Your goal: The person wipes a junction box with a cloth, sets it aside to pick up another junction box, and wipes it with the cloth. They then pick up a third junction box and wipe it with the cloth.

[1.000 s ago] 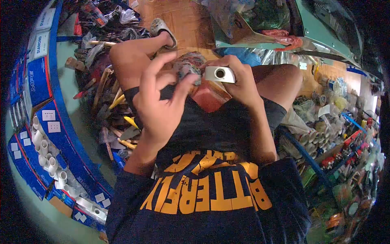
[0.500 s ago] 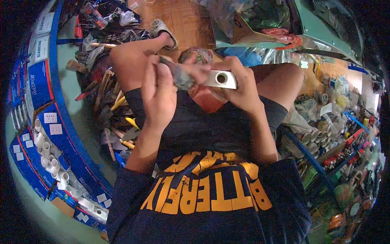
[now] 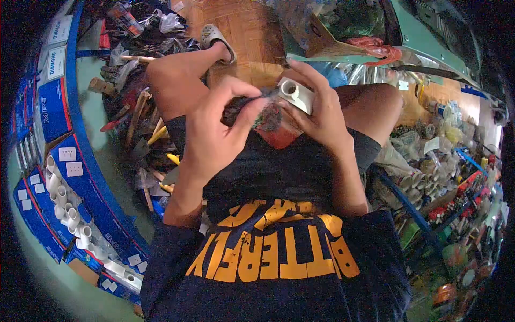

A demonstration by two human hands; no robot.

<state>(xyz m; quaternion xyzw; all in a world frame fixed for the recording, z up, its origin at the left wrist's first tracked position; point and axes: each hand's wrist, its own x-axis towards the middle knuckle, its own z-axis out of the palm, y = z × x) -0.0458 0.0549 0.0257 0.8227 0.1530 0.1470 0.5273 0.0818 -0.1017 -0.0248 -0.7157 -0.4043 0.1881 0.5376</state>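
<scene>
My right hand (image 3: 322, 107) has its fingers wrapped round a white plastic fitting (image 3: 296, 94), whose round opening faces up and to the left. Pinched in my left hand (image 3: 222, 123) is a dark, crumpled cloth (image 3: 270, 115), its loose end hanging beside the fitting. Whether the cloth touches the fitting I cannot tell. Below both hands, a red object (image 3: 279, 138) lies between my legs, partly covered by the cloth.
Blue boxes (image 3: 99, 185) with white pipe fittings (image 3: 72, 217) line the left side. Tools with yellow handles (image 3: 156, 136) lie beside my leg. An open cardboard box (image 3: 327, 40) stands ahead. Mixed parts (image 3: 413, 177) are piled at the right.
My left hand has moved right and turned, and the cloth now hangs closer to the fitting. The fitting has tilted and shifted slightly up in my right hand.
</scene>
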